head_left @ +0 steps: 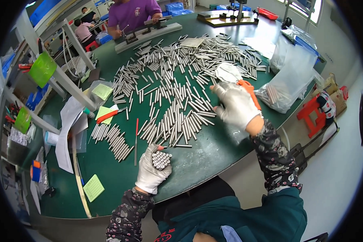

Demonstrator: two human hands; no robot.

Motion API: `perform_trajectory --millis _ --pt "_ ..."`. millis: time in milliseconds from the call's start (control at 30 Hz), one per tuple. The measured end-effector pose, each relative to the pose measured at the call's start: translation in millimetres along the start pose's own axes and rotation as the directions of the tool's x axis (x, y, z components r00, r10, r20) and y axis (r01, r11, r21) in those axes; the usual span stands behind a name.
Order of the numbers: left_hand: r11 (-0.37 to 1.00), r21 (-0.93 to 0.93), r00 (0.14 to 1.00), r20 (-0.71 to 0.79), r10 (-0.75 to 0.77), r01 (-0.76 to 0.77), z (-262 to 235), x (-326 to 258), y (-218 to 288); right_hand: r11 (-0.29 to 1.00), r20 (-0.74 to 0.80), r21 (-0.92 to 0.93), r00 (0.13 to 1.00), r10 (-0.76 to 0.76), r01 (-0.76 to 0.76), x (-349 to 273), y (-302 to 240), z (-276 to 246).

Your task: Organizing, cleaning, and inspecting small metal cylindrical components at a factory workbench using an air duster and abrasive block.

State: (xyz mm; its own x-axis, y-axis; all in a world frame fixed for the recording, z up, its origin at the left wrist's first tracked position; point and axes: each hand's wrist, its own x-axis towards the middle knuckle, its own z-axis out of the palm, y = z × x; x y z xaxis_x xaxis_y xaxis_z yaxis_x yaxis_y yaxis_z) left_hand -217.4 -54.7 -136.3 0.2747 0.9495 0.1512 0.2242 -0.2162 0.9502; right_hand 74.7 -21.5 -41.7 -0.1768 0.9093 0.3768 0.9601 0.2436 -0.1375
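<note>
My left hand (146, 176), in a white glove with bare fingertips, is closed around an upright bundle of short metal rods (161, 160), whose round ends face up. It is over the green table near the front edge. My right hand (238, 105), gloved the same way, hovers at the right side of a wide heap of loose metal rods (185, 125). Its thumb and forefinger are apart, with nothing visible between them. Just behind that hand lies an orange-handled tool (251, 93), partly covered. Left of the bundle, more rods (119, 144) lie side by side in a slanted row.
A red-handled file (136, 141), an orange-red cutter (109, 115) and papers (93, 188) lie on the left. A crumpled white cloth (228, 72) and plastic bags (288, 76) are at right. Across the table, a person in purple (132, 16) works at a metal rail (149, 37).
</note>
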Motion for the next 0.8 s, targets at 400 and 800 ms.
perform_trajectory --millis 400,800 --pt "0.999 0.037 1.000 0.007 0.026 -0.026 5 8 -16 0.981 0.144 0.122 0.981 0.131 -0.149 20 66 17" --pt "0.999 0.030 0.997 0.066 0.041 -0.043 3 10 4 0.915 -0.016 0.328 0.970 -0.242 0.234 -22 -69 39"
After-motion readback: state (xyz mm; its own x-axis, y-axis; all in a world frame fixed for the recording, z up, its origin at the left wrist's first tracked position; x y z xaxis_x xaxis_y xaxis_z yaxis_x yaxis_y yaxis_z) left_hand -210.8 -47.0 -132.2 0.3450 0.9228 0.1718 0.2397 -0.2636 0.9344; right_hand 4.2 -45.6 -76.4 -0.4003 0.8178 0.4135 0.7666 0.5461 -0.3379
